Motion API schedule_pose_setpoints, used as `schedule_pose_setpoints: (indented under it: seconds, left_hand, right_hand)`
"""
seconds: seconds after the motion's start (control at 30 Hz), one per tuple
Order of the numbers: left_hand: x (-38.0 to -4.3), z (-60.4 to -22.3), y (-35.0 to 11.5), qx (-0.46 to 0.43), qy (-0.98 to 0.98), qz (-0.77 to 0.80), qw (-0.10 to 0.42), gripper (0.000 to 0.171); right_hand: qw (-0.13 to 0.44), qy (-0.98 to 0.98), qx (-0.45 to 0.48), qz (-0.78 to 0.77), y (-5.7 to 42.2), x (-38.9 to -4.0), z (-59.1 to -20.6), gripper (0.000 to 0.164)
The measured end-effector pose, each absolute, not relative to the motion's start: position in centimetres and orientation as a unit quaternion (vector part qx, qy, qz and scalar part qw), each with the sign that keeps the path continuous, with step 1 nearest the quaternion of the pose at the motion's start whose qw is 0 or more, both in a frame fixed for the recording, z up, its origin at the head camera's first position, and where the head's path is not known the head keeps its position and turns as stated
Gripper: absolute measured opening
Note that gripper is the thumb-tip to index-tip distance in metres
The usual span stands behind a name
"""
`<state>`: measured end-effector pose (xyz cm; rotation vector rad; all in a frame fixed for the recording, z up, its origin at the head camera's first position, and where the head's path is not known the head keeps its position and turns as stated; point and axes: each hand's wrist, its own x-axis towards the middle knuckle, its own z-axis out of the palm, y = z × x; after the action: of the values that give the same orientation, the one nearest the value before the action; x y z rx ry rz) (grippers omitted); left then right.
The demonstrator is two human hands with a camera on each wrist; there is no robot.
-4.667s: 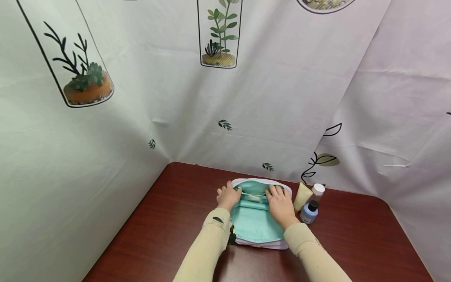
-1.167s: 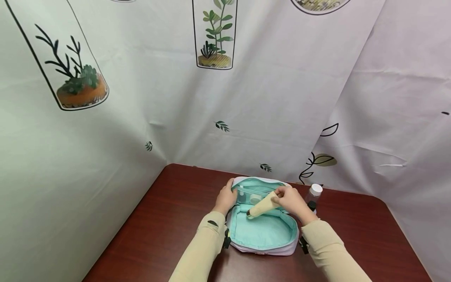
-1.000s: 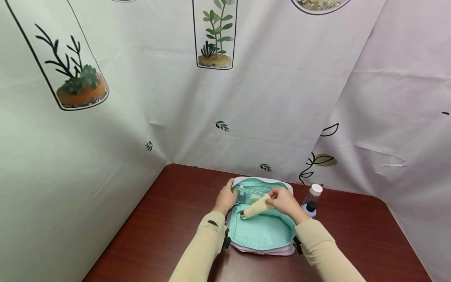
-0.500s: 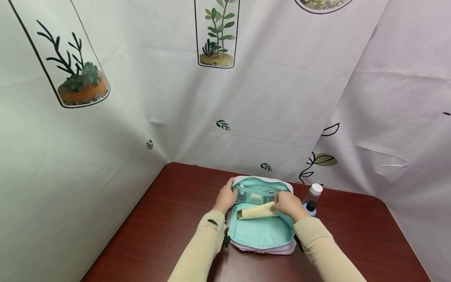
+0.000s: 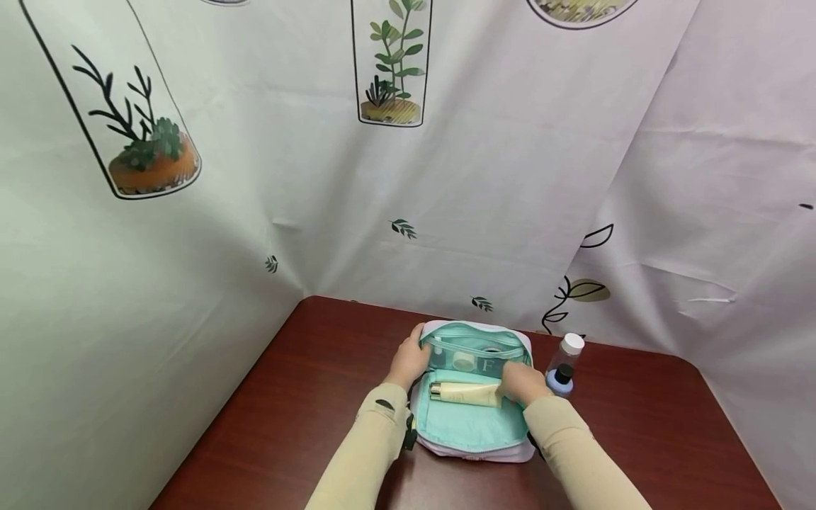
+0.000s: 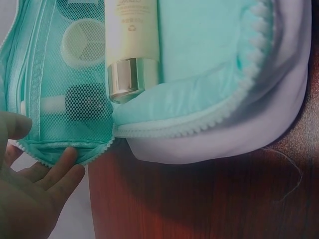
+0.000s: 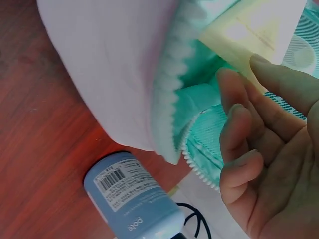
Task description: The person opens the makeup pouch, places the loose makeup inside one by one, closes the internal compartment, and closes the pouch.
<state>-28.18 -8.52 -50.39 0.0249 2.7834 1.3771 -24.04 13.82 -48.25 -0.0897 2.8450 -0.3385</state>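
A toiletry bag [image 5: 473,428], lilac outside and mint green inside, lies unzipped on the table with its lid tipped back. My left hand [image 5: 408,363] holds the lid's left edge, thumb on the inner side, fingers beyond the rim. Across the main compartment lies a cream squeeze tube [image 5: 465,394], its shiny gold cap [image 6: 126,78] toward the left. At the tube's flat end, my right hand [image 5: 524,384] pinches it between thumb and forefinger, with the other fingers curled. Behind the lid's mesh pocket [image 5: 454,357] are a round white-lidded jar [image 6: 84,43] and a dark-capped small bottle [image 6: 85,102].
Just right of the bag stand a blue bottle [image 5: 559,382] with a black cap and a clear bottle [image 5: 564,354] with a white cap. The reddish-brown table [image 5: 306,404] meets a patterned white cloth [image 5: 357,234] at the back.
My right hand brought the tube from beside the bottles into the bag, then lowered it from a slant to lying flat. My left hand stays at the lid's edge.
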Motion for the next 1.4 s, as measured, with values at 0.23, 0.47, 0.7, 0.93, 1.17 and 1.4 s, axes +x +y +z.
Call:
schedule_pose_setpoints:
  seconds: [0.23, 0.47, 0.7, 0.93, 1.17, 1.4]
  left_hand:
    - [-28.0, -50.4, -8.6, 0.009, 0.898, 0.439, 0.016, 0.051]
    - [-28.2, -50.4, -8.7, 0.005, 0.898, 0.439, 0.015, 0.051]
    - [-28.2, -50.5, -8.9, 0.005, 0.896, 0.443, 0.015, 0.051]
    - [-28.1, -50.7, -8.9, 0.004, 0.892, 0.452, 0.015, 0.051]
    - [-28.0, -50.6, -8.7, 0.007, 0.894, 0.448, 0.019, 0.051]
    - [-28.0, -50.3, -8.6, 0.015, 0.897, 0.442, 0.018, 0.051]
  right_hand:
    - [0.145, 0.977, -0.025, -0.153, 14.5, -23.6, -47.7, 0.026]
    - [0.082, 0.978, -0.008, -0.190, 17.6, -24.3, -44.2, 0.025]
    - [-0.070, 0.980, 0.048, -0.183, 21.3, -24.6, -42.6, 0.021]
    - [-0.104, 0.973, 0.063, -0.197, 22.6, -24.6, -44.5, 0.051]
    - [-0.024, 0.976, 0.085, -0.197, 23.1, -24.3, -45.5, 0.054]
    - [-0.054, 0.977, 0.052, -0.198, 23.7, -24.2, -45.2, 0.051]
